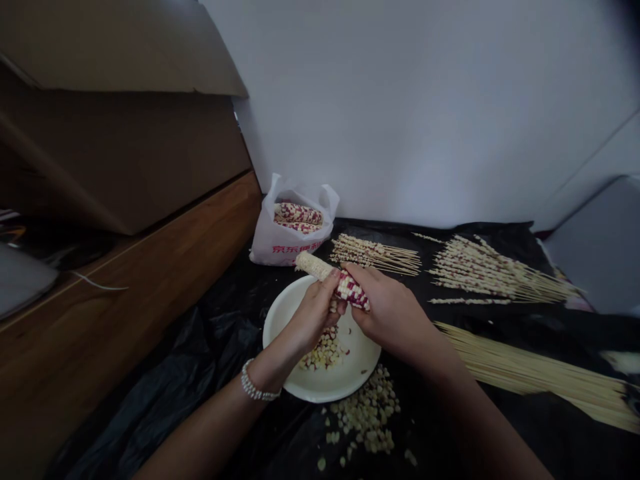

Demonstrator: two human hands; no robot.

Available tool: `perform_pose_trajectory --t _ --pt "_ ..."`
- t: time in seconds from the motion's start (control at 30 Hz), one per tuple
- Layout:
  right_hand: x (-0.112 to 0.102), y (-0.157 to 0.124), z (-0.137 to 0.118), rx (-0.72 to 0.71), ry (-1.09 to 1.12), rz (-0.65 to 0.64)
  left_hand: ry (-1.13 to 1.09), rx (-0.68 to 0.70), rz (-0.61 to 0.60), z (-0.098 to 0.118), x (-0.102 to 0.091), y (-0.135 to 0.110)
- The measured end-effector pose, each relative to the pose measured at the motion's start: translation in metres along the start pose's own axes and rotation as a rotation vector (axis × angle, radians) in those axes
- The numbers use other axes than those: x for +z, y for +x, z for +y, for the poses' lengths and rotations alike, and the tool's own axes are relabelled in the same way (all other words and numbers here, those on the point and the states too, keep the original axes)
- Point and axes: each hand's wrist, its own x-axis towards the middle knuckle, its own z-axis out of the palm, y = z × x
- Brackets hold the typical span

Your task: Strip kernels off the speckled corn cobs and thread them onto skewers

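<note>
Between my two hands is a corn cob [353, 291], held tilted over a white bowl [274, 320]. Its upper-left part is stripped bare, while purple and cream kernels still cover the lower-right part. My left hand [315, 310], with a beaded bracelet [255, 383] at the wrist, closes around the middle of the cob. Fingers of my right hand [385, 303] wrap the kernel-covered end. Loose kernels [327, 350] lie in the bowl below. A white plastic bag [265, 233] behind the bowl holds more corn cobs [299, 213].
Black plastic sheeting [210, 373] covers the surface. Loose kernels [373, 413] are scattered in front of the bowl. On the right lie kernel-threaded skewers [470, 270], a smaller skewer bunch [370, 253] and bare sticks [530, 367]. A cardboard box [125, 147] stands at left, a white wall [400, 120] behind.
</note>
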Motion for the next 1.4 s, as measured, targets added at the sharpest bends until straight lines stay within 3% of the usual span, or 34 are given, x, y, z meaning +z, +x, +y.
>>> perform_pose_trajectory --t 0.13,0.33,0.57,0.77,1.03,1.27,1.4 --pt "0.002 0.001 0.002 -0.001 0.054 -0.006 -0.016 0.025 0.036 0.000 0.000 0.000" --pt "-0.006 0.003 0.003 0.036 0.200 -0.053 0.017 0.009 -0.076 0.002 0.000 -0.002" --pt "-0.006 0.004 0.004 0.052 0.184 -0.035 -0.077 -0.017 -0.109 0.007 0.003 -0.004" --pt "-0.005 0.001 0.000 0.079 0.161 -0.036 0.043 0.030 -0.080 -0.004 0.002 -0.002" --pt "-0.005 0.000 -0.011 0.104 0.174 -0.032 0.015 0.048 0.101 0.003 0.007 -0.008" --pt "-0.008 0.000 -0.009 0.101 0.140 -0.025 0.016 0.055 0.055 -0.005 0.006 -0.005" --pt "-0.004 0.000 -0.013 0.132 0.118 -0.033 0.130 0.111 0.104 -0.003 0.005 -0.006"
